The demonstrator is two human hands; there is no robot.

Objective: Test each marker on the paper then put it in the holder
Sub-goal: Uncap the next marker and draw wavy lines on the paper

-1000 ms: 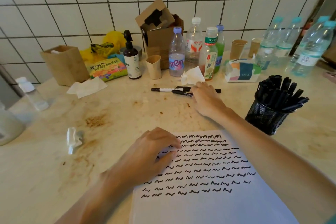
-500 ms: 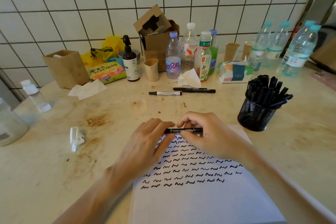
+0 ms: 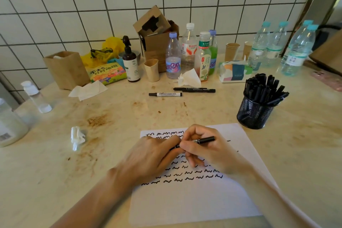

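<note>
Even, soft daylight; no harsh glare.
Wide-angle bowing bends wall tiles [image 3: 55,5] at edges; forearms blur near the lower frame.

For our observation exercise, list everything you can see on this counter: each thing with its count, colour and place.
paper: one, white, squiggled, near edge
held marker: one, black, above paper
loose markers: three, black, counter middle
holder: one, black mesh, full, right
bottles: many, mostly clear, along wall
tissue pack: one, white, beside bottles
boxes: two, brown, back
left hand: grip on marker's end
right hand: grip on marker
</note>
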